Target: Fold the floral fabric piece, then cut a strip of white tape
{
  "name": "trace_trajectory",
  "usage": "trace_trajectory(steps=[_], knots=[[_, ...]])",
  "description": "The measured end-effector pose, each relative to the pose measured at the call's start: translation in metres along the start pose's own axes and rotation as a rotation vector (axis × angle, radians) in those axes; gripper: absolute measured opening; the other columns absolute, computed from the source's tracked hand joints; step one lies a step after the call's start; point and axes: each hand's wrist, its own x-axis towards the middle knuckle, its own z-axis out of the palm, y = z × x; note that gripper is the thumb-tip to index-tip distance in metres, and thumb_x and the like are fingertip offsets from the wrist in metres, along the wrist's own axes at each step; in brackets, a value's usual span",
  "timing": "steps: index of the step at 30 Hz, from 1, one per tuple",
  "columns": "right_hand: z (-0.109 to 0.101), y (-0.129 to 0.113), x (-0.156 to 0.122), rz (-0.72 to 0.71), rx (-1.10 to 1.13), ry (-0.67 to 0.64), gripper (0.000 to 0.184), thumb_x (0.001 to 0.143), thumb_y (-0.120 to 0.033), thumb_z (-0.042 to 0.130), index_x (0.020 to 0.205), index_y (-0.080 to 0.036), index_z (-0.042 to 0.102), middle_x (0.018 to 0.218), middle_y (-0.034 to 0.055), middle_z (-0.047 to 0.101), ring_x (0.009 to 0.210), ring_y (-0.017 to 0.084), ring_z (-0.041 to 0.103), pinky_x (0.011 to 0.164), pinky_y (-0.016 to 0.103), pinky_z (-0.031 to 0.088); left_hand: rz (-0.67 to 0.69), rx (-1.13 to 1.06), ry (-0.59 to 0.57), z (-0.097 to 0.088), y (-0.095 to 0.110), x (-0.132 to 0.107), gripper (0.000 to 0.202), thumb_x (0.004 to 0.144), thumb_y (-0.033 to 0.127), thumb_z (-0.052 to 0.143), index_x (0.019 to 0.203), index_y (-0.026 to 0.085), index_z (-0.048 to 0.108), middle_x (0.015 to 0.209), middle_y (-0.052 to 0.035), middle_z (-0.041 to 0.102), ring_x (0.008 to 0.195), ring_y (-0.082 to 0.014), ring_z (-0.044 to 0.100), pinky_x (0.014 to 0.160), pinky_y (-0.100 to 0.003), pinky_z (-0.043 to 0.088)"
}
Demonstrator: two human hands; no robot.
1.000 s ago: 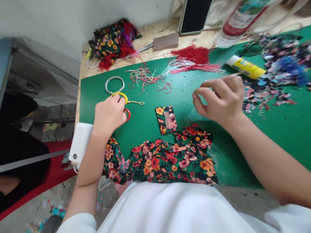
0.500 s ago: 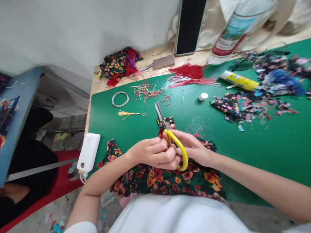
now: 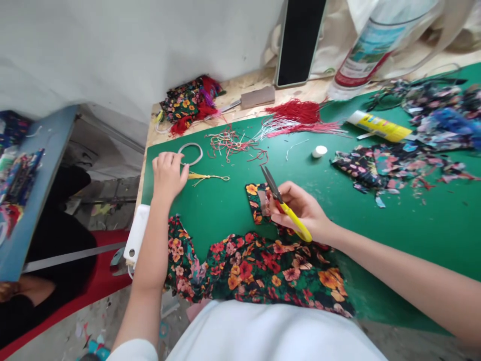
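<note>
My right hand [image 3: 300,208] grips yellow-handled scissors [image 3: 285,205], blades pointing up-left over a small floral fabric piece [image 3: 254,200] on the green mat [image 3: 376,235]. My left hand [image 3: 167,173] reaches to the mat's left side, fingers curled down beside a yellow tassel [image 3: 206,177] and just below a white ring [image 3: 190,153]; whether it grasps the tassel's end is unclear. A large floral cloth [image 3: 255,268] lies along the near edge of the mat.
Red and white threads [image 3: 235,143], a red tassel bundle [image 3: 296,110], a glue tube [image 3: 379,126], a white cap [image 3: 320,151] and fabric scraps [image 3: 394,160] lie across the mat. A white power bank [image 3: 136,239] sits at the left edge. A phone [image 3: 298,40] leans at the back.
The scissors passed from both hands into my right hand alone. My left hand moved away to the upper left, to the yellow tassel and white ring.
</note>
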Motion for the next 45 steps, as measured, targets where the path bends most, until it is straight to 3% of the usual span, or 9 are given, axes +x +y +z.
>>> trace_trajectory(steps=[4, 7, 11, 15, 17, 19, 27, 37, 45], knots=[[-0.007, 0.003, 0.002, 0.025, -0.003, 0.028, 0.041, 0.073, -0.044, 0.079, 0.084, -0.023, 0.045, 0.069, -0.0051, 0.054, 0.056, 0.007, 0.046, 0.051, 0.020, 0.037, -0.045, -0.104, -0.131, 0.016, -0.013, 0.007, 0.021, 0.093, 0.028, 0.044, 0.098, 0.017, 0.061, 0.112, -0.0157, 0.064, 0.114, -0.0315, 0.053, 0.098, -0.047, 0.035], [-0.011, 0.006, 0.002, 0.058, -0.054, 0.010, 0.038, 0.074, -0.045, 0.078, 0.077, -0.021, 0.049, 0.062, -0.0054, 0.050, 0.052, 0.007, 0.043, 0.048, 0.022, 0.034, -0.091, -0.320, -0.008, 0.016, 0.001, 0.009, 0.015, 0.093, 0.027, 0.045, 0.092, 0.018, 0.057, 0.102, -0.0112, 0.066, 0.107, -0.0265, 0.057, 0.100, -0.045, 0.035], [-0.017, 0.012, 0.004, 0.060, -0.076, -0.020, 0.036, 0.078, -0.048, 0.073, 0.073, -0.020, 0.051, 0.056, -0.0054, 0.049, 0.047, 0.008, 0.044, 0.046, 0.023, 0.035, -0.114, -1.070, 0.164, -0.002, 0.049, -0.004, 0.015, 0.096, 0.036, 0.049, 0.093, 0.020, 0.049, 0.090, -0.0041, 0.068, 0.089, -0.0169, 0.066, 0.088, -0.034, 0.048], [-0.020, 0.018, 0.007, 0.017, -0.095, -0.027, 0.038, 0.082, -0.051, 0.068, 0.073, -0.019, 0.051, 0.054, -0.0048, 0.051, 0.046, 0.009, 0.047, 0.047, 0.023, 0.036, 0.073, -1.627, -0.007, -0.013, 0.107, -0.037, 0.007, 0.096, 0.026, 0.052, 0.096, 0.021, 0.048, 0.085, -0.0013, 0.068, 0.087, -0.0140, 0.069, 0.086, -0.032, 0.053], [-0.020, 0.020, 0.008, -0.001, -0.078, -0.018, 0.040, 0.081, -0.053, 0.068, 0.072, -0.019, 0.050, 0.054, -0.0047, 0.051, 0.046, 0.009, 0.046, 0.047, 0.024, 0.036, 0.203, -1.663, -0.183, -0.009, 0.125, -0.052, 0.006, 0.096, 0.023, 0.052, 0.100, 0.020, 0.050, 0.091, -0.0037, 0.069, 0.092, -0.0149, 0.069, 0.089, -0.033, 0.053], [-0.019, 0.020, 0.008, -0.016, -0.037, -0.026, 0.040, 0.082, -0.053, 0.067, 0.070, -0.019, 0.050, 0.054, -0.0045, 0.051, 0.048, 0.009, 0.047, 0.049, 0.024, 0.037, 0.238, -1.625, -0.247, 0.000, 0.134, -0.062, 0.006, 0.095, 0.024, 0.053, 0.098, 0.020, 0.051, 0.092, -0.0055, 0.069, 0.091, -0.0155, 0.068, 0.087, -0.033, 0.053], [-0.012, 0.010, 0.005, 0.094, -0.079, 0.015, 0.027, 0.080, -0.044, 0.071, 0.082, -0.019, 0.059, 0.059, -0.0064, 0.050, 0.047, 0.006, 0.043, 0.044, 0.021, 0.033, 0.287, -1.566, -0.434, 0.008, 0.128, -0.056, 0.013, 0.095, 0.031, 0.052, 0.096, 0.018, 0.053, 0.089, -0.0066, 0.070, 0.084, -0.0152, 0.066, 0.083, -0.030, 0.051], [-0.012, 0.006, 0.007, 0.085, -0.111, -0.001, 0.025, 0.080, -0.040, 0.069, 0.079, -0.019, 0.057, 0.061, -0.0057, 0.052, 0.047, 0.007, 0.045, 0.044, 0.021, 0.035, 0.415, -1.501, -0.398, 0.007, 0.126, -0.051, 0.014, 0.095, 0.026, 0.052, 0.096, 0.017, 0.063, 0.092, -0.0076, 0.070, 0.088, -0.0167, 0.065, 0.085, -0.030, 0.050], [-0.018, 0.017, 0.007, 0.094, -0.039, -0.001, 0.030, 0.081, -0.045, 0.071, 0.082, -0.019, 0.055, 0.057, -0.0068, 0.052, 0.046, 0.007, 0.046, 0.045, 0.022, 0.037, 0.067, -1.956, -0.293, 0.008, 0.131, -0.052, 0.021, 0.093, 0.040, 0.058, 0.099, 0.019, 0.059, 0.068, 0.0005, 0.063, 0.070, -0.0129, 0.065, 0.074, -0.029, 0.049]])
